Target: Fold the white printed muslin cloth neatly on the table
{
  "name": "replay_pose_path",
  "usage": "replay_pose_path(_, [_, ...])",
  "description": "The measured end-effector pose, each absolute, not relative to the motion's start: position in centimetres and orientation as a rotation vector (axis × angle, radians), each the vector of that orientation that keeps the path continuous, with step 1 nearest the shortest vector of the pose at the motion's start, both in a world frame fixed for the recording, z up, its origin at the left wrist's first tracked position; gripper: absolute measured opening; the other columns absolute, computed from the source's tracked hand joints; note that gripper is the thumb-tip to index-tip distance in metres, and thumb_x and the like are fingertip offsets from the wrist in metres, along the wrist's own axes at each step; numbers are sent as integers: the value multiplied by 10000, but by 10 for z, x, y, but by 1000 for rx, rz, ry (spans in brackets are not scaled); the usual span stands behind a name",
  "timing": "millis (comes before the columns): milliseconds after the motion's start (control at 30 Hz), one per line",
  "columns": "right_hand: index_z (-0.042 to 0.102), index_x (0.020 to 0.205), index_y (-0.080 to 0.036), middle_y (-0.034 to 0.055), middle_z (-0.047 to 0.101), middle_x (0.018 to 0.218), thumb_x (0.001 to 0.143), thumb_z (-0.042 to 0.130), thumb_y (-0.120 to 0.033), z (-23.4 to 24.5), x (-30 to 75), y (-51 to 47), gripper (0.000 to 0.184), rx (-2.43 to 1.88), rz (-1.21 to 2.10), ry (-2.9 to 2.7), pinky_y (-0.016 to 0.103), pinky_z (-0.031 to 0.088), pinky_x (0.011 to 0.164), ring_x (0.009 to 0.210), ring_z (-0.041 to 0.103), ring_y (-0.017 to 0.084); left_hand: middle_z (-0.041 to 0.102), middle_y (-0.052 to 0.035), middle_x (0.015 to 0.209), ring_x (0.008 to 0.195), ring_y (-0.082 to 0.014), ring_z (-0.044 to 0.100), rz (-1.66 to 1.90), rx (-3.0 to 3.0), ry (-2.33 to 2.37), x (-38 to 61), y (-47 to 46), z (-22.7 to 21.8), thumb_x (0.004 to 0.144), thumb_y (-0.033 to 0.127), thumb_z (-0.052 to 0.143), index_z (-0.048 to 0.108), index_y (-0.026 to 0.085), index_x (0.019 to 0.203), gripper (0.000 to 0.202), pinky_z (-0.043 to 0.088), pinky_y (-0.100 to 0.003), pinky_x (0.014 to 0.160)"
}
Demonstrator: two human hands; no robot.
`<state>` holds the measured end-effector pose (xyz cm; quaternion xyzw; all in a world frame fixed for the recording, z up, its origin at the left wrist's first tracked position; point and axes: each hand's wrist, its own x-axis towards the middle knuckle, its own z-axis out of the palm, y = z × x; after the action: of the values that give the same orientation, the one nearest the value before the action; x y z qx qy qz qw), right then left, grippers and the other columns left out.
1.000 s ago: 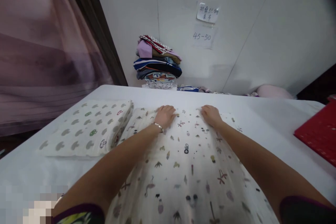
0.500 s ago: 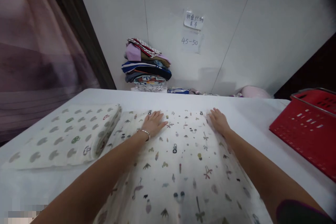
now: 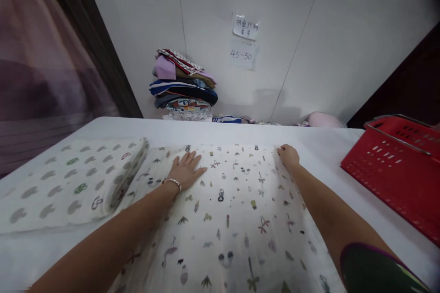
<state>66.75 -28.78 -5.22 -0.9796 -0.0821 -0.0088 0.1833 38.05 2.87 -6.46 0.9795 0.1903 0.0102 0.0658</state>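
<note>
A thin white printed cloth [image 3: 237, 219] with small plant and figure motifs lies spread over the table in front of me. My left hand [image 3: 185, 171] rests flat on its far left part, fingers apart, a silver bracelet at the wrist. At the cloth's far right corner, my right hand [image 3: 289, 155] has its fingers closed in a pinch on the edge. Left of the spread cloth lies a folded white cloth [image 3: 80, 174] with grey, green and red mushroom-like prints; its right side shows thick folded layers.
A red plastic basket [image 3: 395, 174] with a metal handle stands at the table's right. Behind the white table [image 3: 247, 132], a stack of folded fabrics [image 3: 185, 87] leans by the wall under paper notes [image 3: 244, 27]. A pinkish curtain [image 3: 44, 68] hangs at the left.
My right hand has gone from lying flat to pinching the cloth's far right corner. My left hand stays flat, shifted slightly left and nearer. The view has turned a little to the right.
</note>
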Motion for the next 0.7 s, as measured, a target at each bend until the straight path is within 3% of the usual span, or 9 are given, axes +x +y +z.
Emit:
replay_pose_path(167, [624, 1131, -160, 127, 639, 1113, 838, 477, -368, -47, 663, -290, 389, -2793, 20, -216, 339, 458, 815, 1015, 588, 262, 214, -57, 1521, 1408, -272, 129, 32, 2906, 570, 383, 29, -64, 853, 652, 252, 361, 242, 1402, 694, 87, -550, 1107])
replay_pose_path(300, [494, 1285, -87, 187, 498, 1309, 882, 377, -398, -47, 644, -296, 522, -2832, -140, -453, 432, 392, 963, 1205, 455, 314, 254, -57, 1508, 1399, -239, 180, 18, 2795, 638, 378, 26, -52, 876, 608, 275, 373, 253, 1388, 630, 142, -513, 1112])
replay_pose_path(367, [456, 1314, -102, 172, 399, 1405, 907, 307, -430, -57, 628, -303, 544, -2803, -332, -800, 459, 331, 1029, 1302, 340, 303, 261, -58, 1506, 1397, -236, 187, 71, 2793, 630, 368, 26, -45, 881, 597, 290, 384, 256, 1378, 610, 153, -504, 1113])
replay_pose_path(467, [375, 1376, -168, 113, 321, 1469, 906, 260, -514, -83, 606, -317, 596, -2761, -301, -1190, 517, 281, 1055, 1360, 242, 288, 266, -67, 1505, 1399, -263, 168, 171, 2881, 658, 341, 32, -42, 872, 597, 329, 432, 255, 1345, 592, 92, -530, 1117])
replay_pose_path(700, [364, 1390, -164, 99, 313, 1476, 879, 196, -591, -98, 597, -322, 688, -2891, -100, -1126, 524, 240, 1078, 1364, 247, 267, 233, -92, 1515, 1401, -285, 152, 44, 2670, 964, 311, 63, -50, 861, 604, 326, 382, 240, 1376, 633, 111, -544, 1104])
